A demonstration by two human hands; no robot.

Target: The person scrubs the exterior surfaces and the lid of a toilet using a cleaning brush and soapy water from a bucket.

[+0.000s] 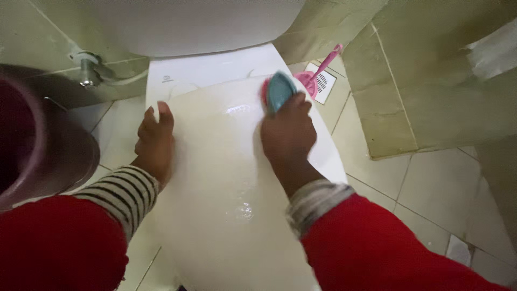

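Note:
A white toilet with its lid (226, 178) shut fills the middle of the head view; the lid is wet and glossy. My right hand (288, 134) grips a teal scrub brush (280, 90) with pink bristles, pressed on the far right part of the lid near the hinge. My left hand (155, 141) rests flat on the lid's left edge, fingers together, holding nothing. Both arms wear red sleeves over striped cuffs. The white cistern (194, 21) stands behind the lid.
A dark maroon bucket (37, 145) stands at the left beside the toilet. A metal water valve (86, 67) juts from the wall at upper left. A pink long-handled brush (323, 67) lies on a floor drain at the right. Tiled floor and a greenish wall surround the toilet.

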